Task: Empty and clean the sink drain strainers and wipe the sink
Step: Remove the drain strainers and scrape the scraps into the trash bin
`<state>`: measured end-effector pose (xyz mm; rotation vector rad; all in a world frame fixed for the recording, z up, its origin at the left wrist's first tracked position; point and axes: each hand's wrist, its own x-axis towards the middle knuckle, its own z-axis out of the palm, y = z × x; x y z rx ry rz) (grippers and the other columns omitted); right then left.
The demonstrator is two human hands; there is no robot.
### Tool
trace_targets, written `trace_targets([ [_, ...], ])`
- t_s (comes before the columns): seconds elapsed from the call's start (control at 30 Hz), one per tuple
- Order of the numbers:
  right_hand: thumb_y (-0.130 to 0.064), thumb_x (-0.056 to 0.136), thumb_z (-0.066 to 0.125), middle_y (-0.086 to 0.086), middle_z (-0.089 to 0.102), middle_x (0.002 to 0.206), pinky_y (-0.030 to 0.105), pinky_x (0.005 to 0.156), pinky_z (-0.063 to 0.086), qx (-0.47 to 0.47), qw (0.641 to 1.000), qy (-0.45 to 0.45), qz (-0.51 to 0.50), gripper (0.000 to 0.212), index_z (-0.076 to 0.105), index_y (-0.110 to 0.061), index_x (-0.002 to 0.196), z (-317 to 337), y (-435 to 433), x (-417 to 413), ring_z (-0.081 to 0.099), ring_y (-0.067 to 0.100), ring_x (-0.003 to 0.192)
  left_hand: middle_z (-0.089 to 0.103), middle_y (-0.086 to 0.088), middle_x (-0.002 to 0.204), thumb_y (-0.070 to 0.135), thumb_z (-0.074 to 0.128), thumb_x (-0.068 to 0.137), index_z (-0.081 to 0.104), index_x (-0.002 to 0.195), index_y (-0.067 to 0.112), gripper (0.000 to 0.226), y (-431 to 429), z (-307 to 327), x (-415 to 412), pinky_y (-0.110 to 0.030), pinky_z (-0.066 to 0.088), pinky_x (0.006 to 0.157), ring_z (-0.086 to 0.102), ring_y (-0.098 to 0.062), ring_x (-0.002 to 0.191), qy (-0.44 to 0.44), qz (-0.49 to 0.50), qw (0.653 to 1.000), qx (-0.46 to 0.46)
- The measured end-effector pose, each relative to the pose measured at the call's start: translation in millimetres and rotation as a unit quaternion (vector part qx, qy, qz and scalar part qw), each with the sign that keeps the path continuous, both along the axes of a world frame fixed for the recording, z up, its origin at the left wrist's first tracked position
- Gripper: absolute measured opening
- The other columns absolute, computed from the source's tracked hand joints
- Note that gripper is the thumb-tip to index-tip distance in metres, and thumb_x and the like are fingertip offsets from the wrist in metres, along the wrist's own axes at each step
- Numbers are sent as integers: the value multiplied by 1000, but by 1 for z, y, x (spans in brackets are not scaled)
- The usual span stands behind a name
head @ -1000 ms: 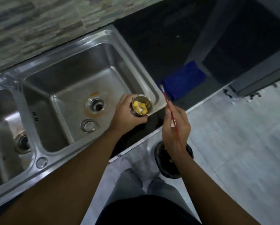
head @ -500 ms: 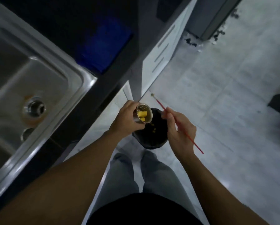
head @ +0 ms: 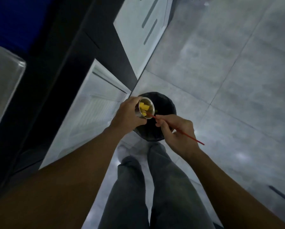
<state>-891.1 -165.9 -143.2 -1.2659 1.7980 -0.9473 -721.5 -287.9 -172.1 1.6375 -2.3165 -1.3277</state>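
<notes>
1. left hand (head: 126, 116) is curled round the metal drain strainer (head: 151, 105) and holds it tilted above the black bin (head: 165, 101) on the floor, mouth facing right.
2. yellow food scraps (head: 144, 106) lie inside the strainer.
3. right hand (head: 176, 134) pinches a thin red stick (head: 193, 139); its tip reaches into the strainer at the scraps.
4. hands are near each other, not touching.
5. sink corner (head: 4, 76) shows at the left edge; a blue cloth (head: 11, 19) lies on the dark counter, far left.

grey tiled floor (head: 237, 76), round black bin (head: 167, 100) standing on it, just beside white cabinet fronts (head: 90, 119)
</notes>
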Motion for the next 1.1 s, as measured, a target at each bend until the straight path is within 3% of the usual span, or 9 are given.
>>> trace_targets([
  [0.17,-14,99,62,-18,71,100,12,83,55,8,1000,17,-13,20,77,-24,109,-40,2,2,67,-3,93,60,-6,134,26,92,66,52,140,15,84,6,-35,3,-39,54,100,57,-23,123,-26,-3,1000,15],
  [0.33,-18,99,59,-6,76,95,13,80,56,3,998,23,-62,20,77,-18,108,-67,17,8,70,3,88,59,-5,132,26,89,68,53,138,17,79,11,-68,3,-37,52,99,55,-23,122,-49,-5,998,29],
  [0.43,-15,98,60,-8,75,95,13,81,56,-2,998,18,-56,19,77,-18,107,-81,23,11,70,2,88,58,-6,134,25,89,68,53,139,15,80,13,-84,-2,-38,51,102,54,-24,125,-57,-21,998,34],
  [0.57,-13,99,62,-11,74,97,16,78,57,37,999,17,-30,20,76,-21,111,-99,22,10,68,2,87,56,-6,136,23,89,68,52,140,16,81,17,-100,-9,-44,52,102,53,-24,126,-68,-26,996,44],
  [0.83,-14,100,62,1,78,99,30,85,62,48,997,29,-61,19,77,-12,111,-112,22,-3,73,9,89,58,-9,128,22,87,69,57,134,17,72,15,-111,-6,-48,51,99,54,-26,121,-70,-27,996,55],
  [1.0,-12,99,61,5,78,98,40,85,63,36,996,-30,-75,19,76,-7,110,-117,26,-8,76,11,90,57,-11,132,19,88,69,55,138,11,77,15,-115,-5,-48,51,100,53,-28,124,-95,-19,993,70],
  [1.1,-12,99,61,3,78,97,42,85,63,37,996,-70,-49,18,76,-12,109,-117,22,-3,76,13,92,55,-9,139,19,88,70,49,143,13,83,15,-116,-9,-47,49,105,51,-27,130,-92,-17,992,80],
])
